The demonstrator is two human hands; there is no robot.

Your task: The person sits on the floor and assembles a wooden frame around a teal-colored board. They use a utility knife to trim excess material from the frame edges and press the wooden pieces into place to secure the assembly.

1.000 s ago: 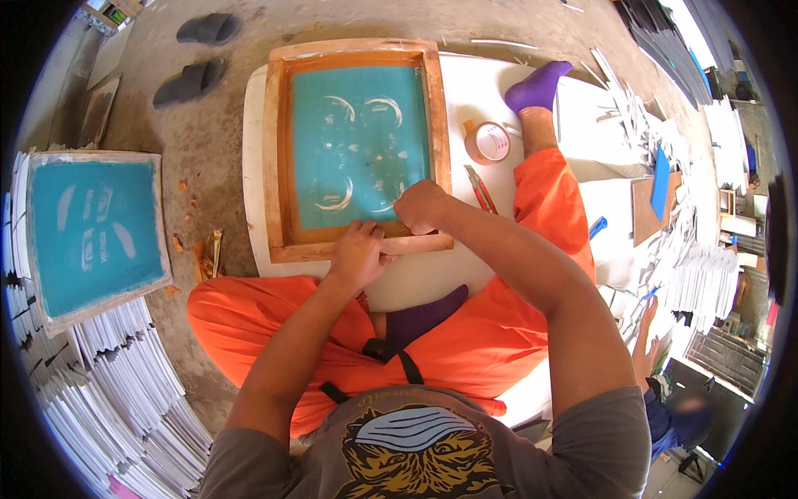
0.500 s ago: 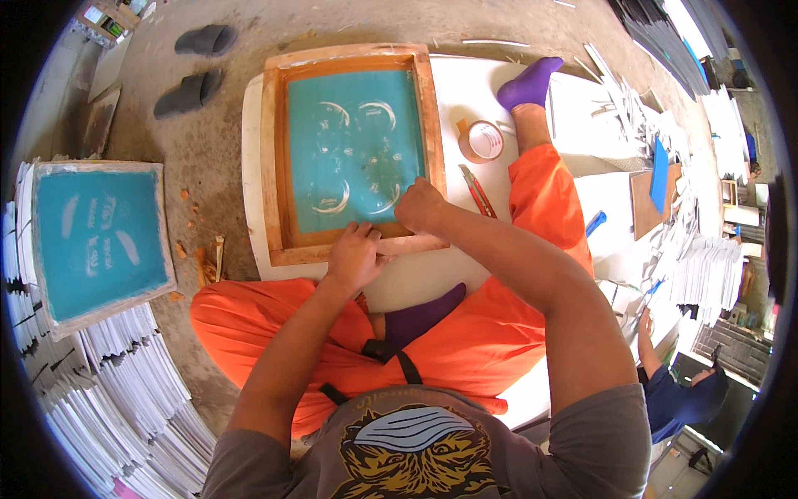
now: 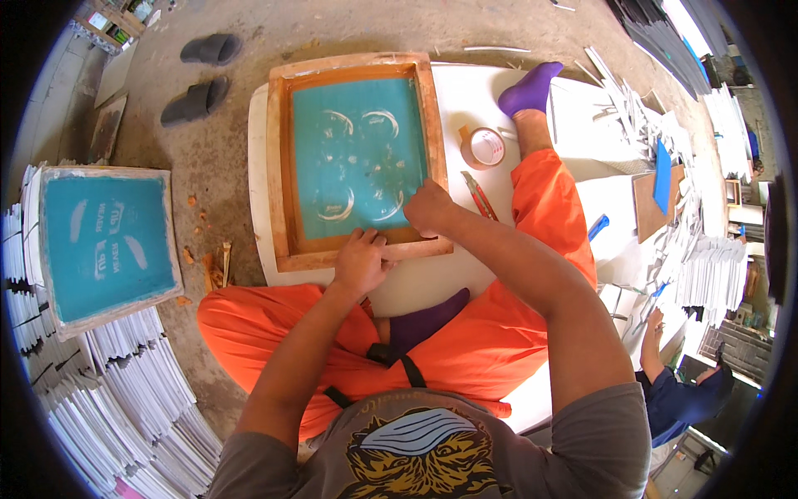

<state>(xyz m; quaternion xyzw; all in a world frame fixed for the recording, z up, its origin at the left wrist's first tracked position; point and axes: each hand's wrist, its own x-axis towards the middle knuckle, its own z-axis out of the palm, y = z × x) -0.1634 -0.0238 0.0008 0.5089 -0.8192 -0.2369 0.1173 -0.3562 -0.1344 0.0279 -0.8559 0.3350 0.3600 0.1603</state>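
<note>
A wooden screen printing frame [image 3: 278, 166] with teal mesh [image 3: 357, 158] lies on a white board in front of me. Brown tape [image 3: 303, 247] lines its inner edges, and pale curved marks show on the mesh. My left hand [image 3: 362, 262] grips the frame's near rail, fingers over the top and thumb on the outer side. At the near right inner corner, my right hand [image 3: 430, 209] is closed in a fist against the mesh edge. Whatever its fingers hold there is hidden.
Right of the frame lie a tape roll [image 3: 484, 147] and a red utility knife [image 3: 479, 196]. A second teal screen [image 3: 108, 245] rests on stacked white sheets [image 3: 137, 407] at left. Dark slippers [image 3: 195, 101] are on the floor. A co-worker [image 3: 686, 403] is at lower right.
The whole view has shifted slightly, moving the scene a little right and down. Both hands keep nearly the same places on the frame.
</note>
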